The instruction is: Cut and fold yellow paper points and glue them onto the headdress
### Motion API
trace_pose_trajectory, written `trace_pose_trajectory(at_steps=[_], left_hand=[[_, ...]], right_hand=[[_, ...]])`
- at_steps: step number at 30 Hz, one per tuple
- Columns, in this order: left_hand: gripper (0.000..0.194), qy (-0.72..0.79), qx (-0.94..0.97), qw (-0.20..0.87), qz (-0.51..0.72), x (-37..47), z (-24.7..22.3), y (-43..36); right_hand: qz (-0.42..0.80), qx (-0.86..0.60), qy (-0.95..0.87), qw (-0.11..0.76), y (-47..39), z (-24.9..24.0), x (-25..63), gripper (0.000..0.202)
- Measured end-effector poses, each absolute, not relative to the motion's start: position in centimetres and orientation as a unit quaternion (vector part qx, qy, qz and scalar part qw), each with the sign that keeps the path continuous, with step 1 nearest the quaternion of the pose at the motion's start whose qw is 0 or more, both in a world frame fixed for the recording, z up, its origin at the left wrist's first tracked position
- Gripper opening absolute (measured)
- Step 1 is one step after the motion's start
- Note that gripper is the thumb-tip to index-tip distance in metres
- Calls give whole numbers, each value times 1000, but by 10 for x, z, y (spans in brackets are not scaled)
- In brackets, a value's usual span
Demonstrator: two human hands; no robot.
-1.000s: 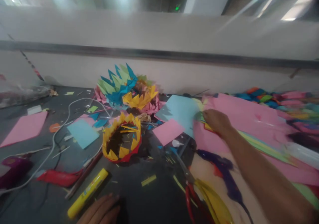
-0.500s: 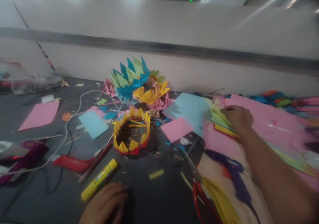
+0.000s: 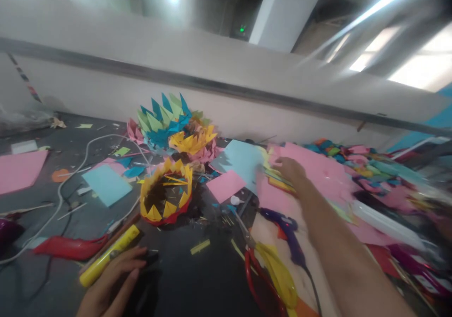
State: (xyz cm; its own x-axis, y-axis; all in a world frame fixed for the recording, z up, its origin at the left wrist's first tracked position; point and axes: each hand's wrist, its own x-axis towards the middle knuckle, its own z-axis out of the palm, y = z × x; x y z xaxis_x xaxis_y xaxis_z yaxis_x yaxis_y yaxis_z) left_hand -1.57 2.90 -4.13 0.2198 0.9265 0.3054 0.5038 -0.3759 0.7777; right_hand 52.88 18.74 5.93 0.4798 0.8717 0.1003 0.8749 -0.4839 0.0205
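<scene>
My right hand (image 3: 291,169) reaches to a stack of coloured paper (image 3: 278,181), its fingers bent closed at the edge of the yellow and green sheets; the fingertips are blurred. My left hand (image 3: 115,277) rests on the dark table with its fingers stretched out and apart, beside a yellow tube (image 3: 109,257) that looks like a glue stick. A ring of folded yellow paper points with a red base (image 3: 185,203) stands ahead of it. Between my hands lie red-handled scissors (image 3: 250,270), a yellow-handled tool (image 3: 277,272) and a dark blue glue gun (image 3: 290,232).
Folded-paper rings in blue, green, yellow and pink (image 3: 169,124) are piled against the white partition (image 3: 240,110). A red-handled tool (image 3: 70,247) and a white cord (image 3: 90,143) lie left. Pink sheets (image 3: 318,171) and heaped coloured pieces (image 3: 370,166) spread right.
The view has swung right and tilted up, so the table items sit further left and more of the right side shows. My left hand's fingers have spread; my right hand stays at the paper stack.
</scene>
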Motion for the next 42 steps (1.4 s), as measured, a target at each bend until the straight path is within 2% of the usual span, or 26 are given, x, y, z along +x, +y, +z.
trace_pose_trajectory(at_steps=[5, 10, 14, 18, 24, 27, 36, 42], left_hand=[[21, 502, 717, 299, 379, -20, -47, 29], [25, 531, 680, 333, 381, -18, -39, 28], [25, 542, 666, 353, 372, -19, -37, 28], [25, 554, 652, 357, 374, -15, -33, 27], [26, 552, 701, 308, 331, -5, -22, 32], [30, 562, 709, 277, 324, -4, -22, 38], [30, 550, 735, 231, 322, 3, -26, 41], [29, 541, 726, 256, 338, 0, -29, 43]], right_hand=[[-63, -829, -554, -25, 189, 37, 513, 32], [-74, -846, -528, 4, 195, 32, 506, 28], [-79, -884, -454, 83, 198, 34, 511, 29], [-62, -902, -378, 201, 197, 44, 521, 38], [-68, -859, -306, 406, 196, 69, 537, 42], [-98, -823, -293, 476, 195, 91, 543, 41], [-199, -743, -319, 554, 178, 166, 531, 37], [-210, -680, -380, 591, 154, 204, 487, 36]])
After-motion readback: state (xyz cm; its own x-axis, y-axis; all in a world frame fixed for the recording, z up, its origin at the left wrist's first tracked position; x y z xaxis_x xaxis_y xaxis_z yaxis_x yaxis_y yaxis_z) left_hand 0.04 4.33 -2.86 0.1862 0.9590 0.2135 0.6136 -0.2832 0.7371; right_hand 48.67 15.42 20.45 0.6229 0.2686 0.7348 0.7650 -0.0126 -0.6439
